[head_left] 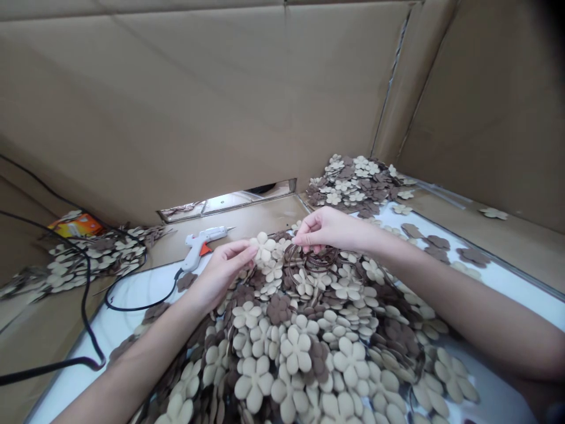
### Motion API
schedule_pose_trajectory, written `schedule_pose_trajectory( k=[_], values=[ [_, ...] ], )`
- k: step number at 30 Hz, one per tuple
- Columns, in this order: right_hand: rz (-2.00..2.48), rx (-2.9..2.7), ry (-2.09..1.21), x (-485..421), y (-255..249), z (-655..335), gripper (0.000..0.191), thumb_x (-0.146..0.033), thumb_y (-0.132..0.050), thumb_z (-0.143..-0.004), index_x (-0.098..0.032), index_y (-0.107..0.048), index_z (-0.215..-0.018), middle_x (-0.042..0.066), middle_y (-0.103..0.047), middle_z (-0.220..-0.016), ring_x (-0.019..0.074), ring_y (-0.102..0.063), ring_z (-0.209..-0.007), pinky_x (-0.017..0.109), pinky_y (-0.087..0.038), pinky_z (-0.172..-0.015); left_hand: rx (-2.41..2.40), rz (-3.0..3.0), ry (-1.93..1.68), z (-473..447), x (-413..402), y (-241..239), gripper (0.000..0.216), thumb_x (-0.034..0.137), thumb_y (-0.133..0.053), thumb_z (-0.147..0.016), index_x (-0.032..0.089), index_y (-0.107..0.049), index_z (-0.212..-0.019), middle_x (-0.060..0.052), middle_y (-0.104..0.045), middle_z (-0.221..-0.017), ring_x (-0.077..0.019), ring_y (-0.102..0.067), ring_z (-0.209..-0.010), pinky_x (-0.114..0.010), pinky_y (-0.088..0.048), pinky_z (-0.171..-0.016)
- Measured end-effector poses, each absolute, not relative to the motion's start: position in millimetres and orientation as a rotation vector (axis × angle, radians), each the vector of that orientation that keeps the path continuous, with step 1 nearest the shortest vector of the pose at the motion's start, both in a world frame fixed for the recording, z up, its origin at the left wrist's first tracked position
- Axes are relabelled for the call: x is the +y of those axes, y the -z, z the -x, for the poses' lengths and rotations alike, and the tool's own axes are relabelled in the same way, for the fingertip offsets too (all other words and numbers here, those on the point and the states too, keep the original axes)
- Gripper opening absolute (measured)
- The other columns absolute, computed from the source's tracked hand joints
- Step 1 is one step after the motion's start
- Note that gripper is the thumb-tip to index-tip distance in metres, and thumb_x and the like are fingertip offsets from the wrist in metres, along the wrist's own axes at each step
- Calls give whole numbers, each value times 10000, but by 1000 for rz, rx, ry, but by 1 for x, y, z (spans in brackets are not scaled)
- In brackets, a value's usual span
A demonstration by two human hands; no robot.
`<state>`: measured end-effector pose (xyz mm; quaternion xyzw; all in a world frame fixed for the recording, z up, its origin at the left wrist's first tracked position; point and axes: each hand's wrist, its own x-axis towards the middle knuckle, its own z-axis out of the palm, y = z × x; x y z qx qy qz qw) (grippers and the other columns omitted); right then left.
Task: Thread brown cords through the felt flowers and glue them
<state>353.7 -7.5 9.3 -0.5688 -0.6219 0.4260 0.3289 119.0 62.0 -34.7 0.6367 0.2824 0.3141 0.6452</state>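
Note:
In my left hand [232, 262] a cream five-petal flower cutout [263, 246] is pinched by one petal, held over the pile. My right hand [322, 229] has its fingertips pressed together around a thin brown cord [290, 259], whose loops hang below. A coil of the same cord lies on the flowers under that hand. Beneath both hands spreads a big heap of cream and brown flower cutouts [296, 348]. Just beyond my left hand a white glue gun [200, 244] with an orange trigger lies on its side, its nozzle to the right.
Cardboard walls [198, 106] enclose the back and sides, with a low slot cut in the back one. More flower piles stand at the back right [353, 182] and far left [88, 259]. An orange packet [77, 225] and black cables [88, 294] are at left.

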Motion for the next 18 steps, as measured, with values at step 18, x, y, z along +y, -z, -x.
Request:
schedule_pose_trajectory(
  k=[18],
  values=[
    [1371, -1601, -1092, -5, 11, -331, 232, -361, -692, -695, -133, -699, -733, 6, -667, -627, 68, -508, -476, 184, -390, -442, 606, -1831, -592, -126, 36, 23, 172, 315, -645, -811, 204, -756, -879, -55, -689, -1092, -218, -596, -1031, -283, -430, -926]
  ],
)
